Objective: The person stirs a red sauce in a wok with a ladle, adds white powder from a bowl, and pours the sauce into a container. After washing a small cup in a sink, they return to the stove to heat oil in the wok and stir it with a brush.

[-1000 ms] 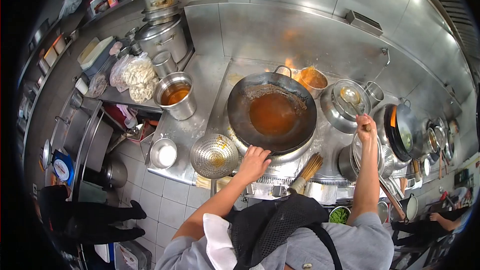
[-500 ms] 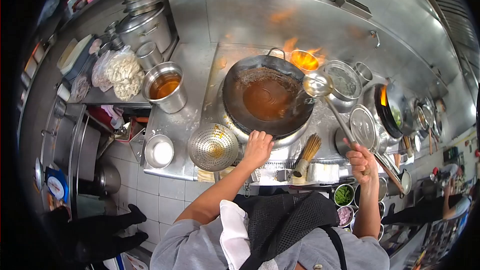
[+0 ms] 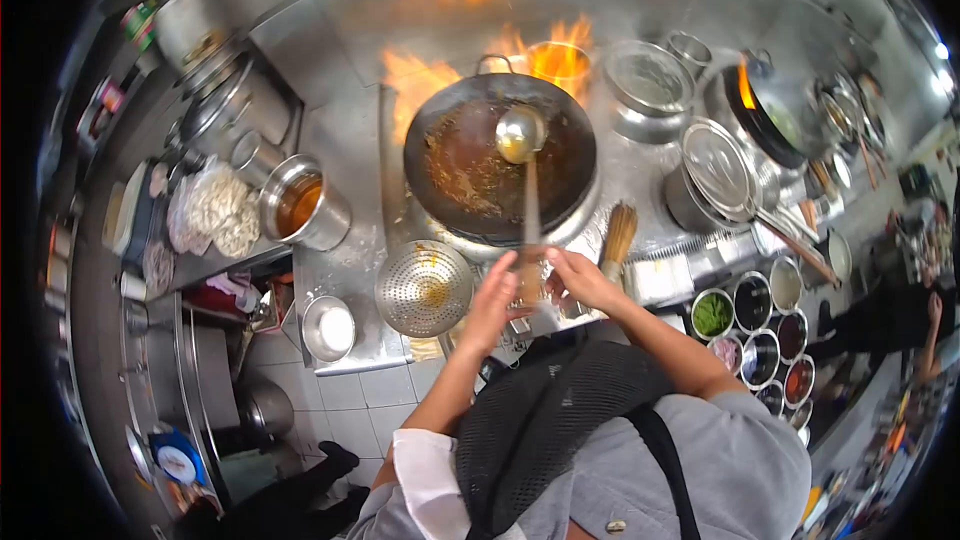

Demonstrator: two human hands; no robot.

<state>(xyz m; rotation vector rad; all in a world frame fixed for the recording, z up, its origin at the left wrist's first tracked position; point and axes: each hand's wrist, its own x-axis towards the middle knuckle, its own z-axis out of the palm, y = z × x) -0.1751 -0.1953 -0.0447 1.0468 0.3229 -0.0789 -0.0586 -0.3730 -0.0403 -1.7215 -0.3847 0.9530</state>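
The ladle (image 3: 521,135) reaches into the large black wok (image 3: 430,190), its bowl over brown sauce and its handle running toward me. Around that handle's lower end is my right hand (image 3: 585,278), fingers curled but partly blurred. My left hand (image 3: 492,302) is just left of the handle, near the wok's front rim, with fingers raised and apart; I see nothing in it. A perforated strainer (image 3: 425,288) lies left of my left hand. The bamboo brush (image 3: 619,238) stands right of the wok.
Flames (image 3: 415,85) rise behind the wok, near a metal bowl (image 3: 558,62). A pot of amber liquid (image 3: 298,208) and a white-filled bowl (image 3: 329,328) sit left. Ingredient containers (image 3: 713,313) stand right. Another person's dark-clothed legs (image 3: 300,500) show lower left; another person (image 3: 880,325) is far right.
The ladle has moved left and over the wok, with my right hand moving in toward the middle. My left hand has come off the wok rim. The flames are larger, and the view has shifted.
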